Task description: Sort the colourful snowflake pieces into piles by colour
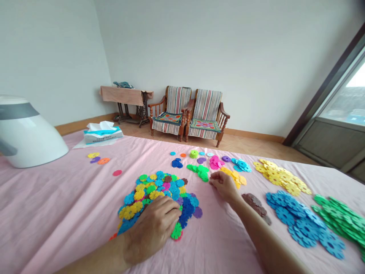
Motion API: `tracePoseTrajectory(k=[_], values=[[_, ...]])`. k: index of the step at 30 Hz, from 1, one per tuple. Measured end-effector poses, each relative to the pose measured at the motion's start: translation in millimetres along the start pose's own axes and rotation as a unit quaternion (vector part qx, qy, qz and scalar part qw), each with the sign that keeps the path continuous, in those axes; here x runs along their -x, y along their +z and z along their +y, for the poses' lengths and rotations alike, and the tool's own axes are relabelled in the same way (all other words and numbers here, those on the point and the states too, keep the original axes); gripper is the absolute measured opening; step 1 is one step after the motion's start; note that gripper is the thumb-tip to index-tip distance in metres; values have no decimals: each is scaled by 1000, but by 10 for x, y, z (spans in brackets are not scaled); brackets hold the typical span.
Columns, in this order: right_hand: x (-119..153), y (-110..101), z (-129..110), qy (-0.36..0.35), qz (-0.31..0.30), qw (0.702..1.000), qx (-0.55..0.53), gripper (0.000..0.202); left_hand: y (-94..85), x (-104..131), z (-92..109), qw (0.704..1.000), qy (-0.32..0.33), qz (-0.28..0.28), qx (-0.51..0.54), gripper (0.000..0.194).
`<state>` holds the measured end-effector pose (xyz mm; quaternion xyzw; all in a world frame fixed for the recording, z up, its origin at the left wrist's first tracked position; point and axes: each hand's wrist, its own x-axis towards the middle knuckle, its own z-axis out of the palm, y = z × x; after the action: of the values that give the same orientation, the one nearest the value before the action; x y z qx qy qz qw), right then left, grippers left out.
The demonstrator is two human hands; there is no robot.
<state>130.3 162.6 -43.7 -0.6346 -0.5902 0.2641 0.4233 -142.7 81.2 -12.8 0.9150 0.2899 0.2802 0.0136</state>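
Note:
A mixed pile of flat notched plastic discs point(139, 195) lies on the pink cloth. My left hand point(159, 222) rests over its near right part, fingers curled down; whatever they hold is hidden. My right hand point(224, 184) has its fingers pinched together, between a small green group point(199, 171) and an orange-yellow group point(234, 176); nothing can be made out between the fingertips. Sorted by colour to the right lie brown discs point(255, 205), large blue discs point(302, 220), yellow discs point(279, 176) and green discs point(340, 217).
On the cloth point(85, 190) at the far left stands a white kettle point(37, 133), with a tissue box point(103, 136) behind it. Loose discs point(117, 172) lie left of the pile. Smaller groups, including pink discs point(216, 162), line the far edge. Two chairs point(203, 114) stand beyond.

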Motion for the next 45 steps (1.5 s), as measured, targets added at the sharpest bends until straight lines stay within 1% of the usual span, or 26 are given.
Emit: tracePoseTrajectory(k=[2, 4, 9, 12, 14, 18, 23, 27, 30, 32, 34, 39, 42, 45], values=[[93, -14, -54, -7, 4, 1000, 7, 13, 7, 7, -5, 1000, -1, -5, -1, 18], [231, 0, -157, -33, -3, 999, 26, 11, 5, 5, -3, 1000, -1, -7, -2, 17], [673, 137, -502, -164, -62, 983, 62, 14, -15, -24, 21, 1000, 2, 7, -1, 19], [862, 211, -649, -215, -108, 967, 78, 20, -20, -33, 27, 1000, -2, 15, -1, 19], [925, 235, -698, -224, -131, 961, 93, 24, -23, -33, 27, 1000, -3, 14, -1, 19], [950, 229, -721, -212, -157, 958, 115, 27, -30, -35, 32, 1000, -2, 8, -3, 19], [935, 200, -691, -188, -155, 965, 101, 23, -27, -34, 31, 1000, -4, 5, -3, 18], [878, 160, -673, -138, -164, 974, 68, 12, -18, -27, 18, 1000, 1, 6, 1, 18], [762, 99, -673, -105, -170, 979, 27, 8, -13, -22, 13, 1000, -1, 6, -1, 18], [648, 71, -656, -96, -149, 984, 6, 6, -11, -19, 10, 1000, -3, 6, -3, 19], [512, 76, -620, -85, -114, 990, -3, 5, -12, -16, 7, 1000, -3, 6, -3, 19], [140, 235, -571, -55, -26, 997, 45, 5, -21, -16, 8, 1000, -1, 22, 6, 21], [-75, 377, -633, -40, 0, 997, 72, 7, -33, -22, 17, 999, -4, 30, 9, 22], [-261, 531, -729, -28, 9, 995, 94, 8, -39, -22, 18, 1000, -10, 23, 8, 21]])
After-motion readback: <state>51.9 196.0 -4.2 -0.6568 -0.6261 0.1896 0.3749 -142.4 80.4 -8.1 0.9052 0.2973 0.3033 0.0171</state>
